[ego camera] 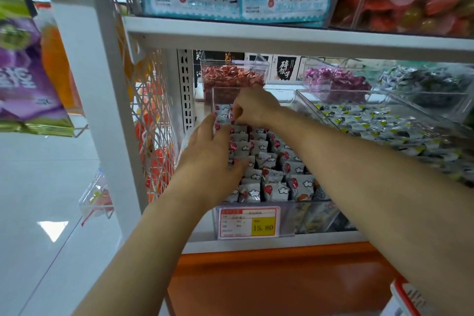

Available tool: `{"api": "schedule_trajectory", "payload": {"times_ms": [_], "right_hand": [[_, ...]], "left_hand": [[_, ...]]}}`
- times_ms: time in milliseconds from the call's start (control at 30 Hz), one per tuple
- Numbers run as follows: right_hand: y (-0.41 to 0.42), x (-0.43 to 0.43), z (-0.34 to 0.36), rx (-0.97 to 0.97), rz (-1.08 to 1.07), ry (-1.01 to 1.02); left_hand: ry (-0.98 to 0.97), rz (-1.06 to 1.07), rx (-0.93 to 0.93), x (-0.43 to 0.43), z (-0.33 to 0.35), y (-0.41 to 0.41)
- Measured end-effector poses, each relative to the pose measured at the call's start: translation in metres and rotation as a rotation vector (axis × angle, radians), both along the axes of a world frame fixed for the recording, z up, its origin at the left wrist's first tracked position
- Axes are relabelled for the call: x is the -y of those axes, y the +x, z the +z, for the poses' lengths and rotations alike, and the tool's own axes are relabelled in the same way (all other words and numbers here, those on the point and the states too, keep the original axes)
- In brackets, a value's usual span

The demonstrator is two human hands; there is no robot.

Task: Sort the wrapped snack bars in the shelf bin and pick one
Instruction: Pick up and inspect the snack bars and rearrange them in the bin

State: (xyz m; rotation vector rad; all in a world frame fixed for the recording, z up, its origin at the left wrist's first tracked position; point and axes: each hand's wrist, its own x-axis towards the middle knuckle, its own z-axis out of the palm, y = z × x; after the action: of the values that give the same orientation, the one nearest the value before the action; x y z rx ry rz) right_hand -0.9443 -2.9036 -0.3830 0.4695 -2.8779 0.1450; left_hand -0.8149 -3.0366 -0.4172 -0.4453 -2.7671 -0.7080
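snack bars: sorting step on, pick not yet made

snack bars (pixel 272 177) sit in rows inside the clear shelf bin (pixel 288 214), right behind the price tag (pixel 250 223) on its front wall. most stand on edge w/ red-and-white wrappers up. rows nearest the tag look tidy; those farther back look looser.

left hand (pixel 213 151) is above and a bit left of the tag, fingers straight and laid flat on the bars along the bin's left side, gripping nothing. right hand (pixel 254 106) is farther back from the tag, at the bin's far end, fingers curled & pinching the back bar (pixel 222 113) by its wrapper, as far as i can tell; the pinch point is partly hidden.

judgement: sorting phase, approx mid-way; no bar is lifted clear of the bin. next move prob needs the left hand to brace the rows while the right seats or draws out the pinched bar w/o tipping its neighbours.
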Motion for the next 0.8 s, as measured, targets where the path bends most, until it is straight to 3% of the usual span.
{"api": "schedule_trajectory", "payload": {"times_ms": [300,467,633,800], "right_hand": [[0.032,-0.023,0.015,-0.255,-0.019,-0.582],[0.080,-0.040,0.012,-0.416,-0.085,-0.973],[0.140,-0.062,0.001,-0.323,-0.097,-1.268],[0.180,-0.070,-0.019,-0.126,-0.039,-1.496]], "left_hand": [[0.102,0.004,0.002,0.000,-0.001,0.002],[0.167,0.081,-0.162,-0.003,0.003,0.012],[0.324,0.111,-0.360,-0.008,0.009,0.030],[0.452,-0.009,-0.165,-0.022,0.007,0.047]]}}
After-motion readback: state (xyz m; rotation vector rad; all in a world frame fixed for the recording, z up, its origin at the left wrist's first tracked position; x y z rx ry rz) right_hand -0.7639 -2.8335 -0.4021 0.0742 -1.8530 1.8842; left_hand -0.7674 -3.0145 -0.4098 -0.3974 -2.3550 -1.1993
